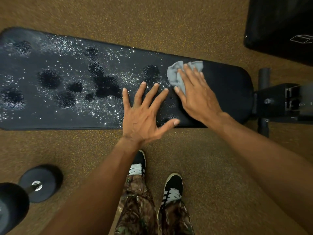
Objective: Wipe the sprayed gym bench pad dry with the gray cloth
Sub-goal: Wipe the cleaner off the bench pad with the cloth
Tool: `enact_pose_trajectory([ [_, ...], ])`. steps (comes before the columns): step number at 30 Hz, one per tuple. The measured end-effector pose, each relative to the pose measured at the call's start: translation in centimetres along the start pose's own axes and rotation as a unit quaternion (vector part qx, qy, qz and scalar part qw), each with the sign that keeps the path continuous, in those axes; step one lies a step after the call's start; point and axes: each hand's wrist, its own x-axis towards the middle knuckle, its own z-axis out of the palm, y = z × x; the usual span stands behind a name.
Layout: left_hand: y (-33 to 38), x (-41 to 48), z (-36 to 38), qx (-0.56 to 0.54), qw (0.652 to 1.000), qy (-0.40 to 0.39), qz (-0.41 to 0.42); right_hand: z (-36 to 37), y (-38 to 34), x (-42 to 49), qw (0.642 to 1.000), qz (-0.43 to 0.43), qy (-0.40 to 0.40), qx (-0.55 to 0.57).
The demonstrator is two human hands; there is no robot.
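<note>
The black bench pad (228, 85) lies across the view on a brown floor. Spray droplets and dark wet patches cover its left and middle parts; its right end looks matte and free of drops. A crumpled gray cloth (176, 73) lies on the pad right of centre. My right hand (196, 92) presses flat on the cloth with straight fingers, and the cloth sticks out beyond the fingertips. My left hand (144, 112) is spread wide with straight fingers on or just over the pad's near edge, right beside the right hand, holding nothing.
A black dumbbell (33, 185) lies on the floor at lower left. The bench's metal frame and foot bar (274, 102) stick out at the right end. A black box-like object (279, 24) stands at upper right. My feet are on the floor below the pad.
</note>
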Motion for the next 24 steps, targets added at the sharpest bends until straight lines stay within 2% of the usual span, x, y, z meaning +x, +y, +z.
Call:
enact_pose_trajectory([
  [4,-0.1,0.2,-0.3,-0.005,0.999,0.02,-0.044,-0.3,-1.1,3.3,0.996,0.067,0.028,0.053],
  [8,-2.0,0.8,-0.8,-0.009,0.993,0.052,-0.105,0.2,-3.7,6.1,0.999,0.002,0.026,0.046],
  [13,-3.1,0.5,-0.6,0.036,0.996,0.032,-0.078,0.1,-1.1,2.2,0.997,-0.079,-0.006,-0.024],
  [16,-2.7,0.6,-0.6,0.037,0.995,0.029,-0.085,-0.7,0.6,1.8,0.999,-0.028,-0.012,-0.022],
  [19,-2.7,0.5,-0.6,0.039,0.995,0.038,-0.086,-0.9,-0.3,4.9,1.0,0.007,0.014,0.012],
  [24,-2.5,0.6,-0.5,0.035,0.994,0.043,-0.089,0.5,-2.8,5.4,0.998,-0.062,0.017,0.013],
])
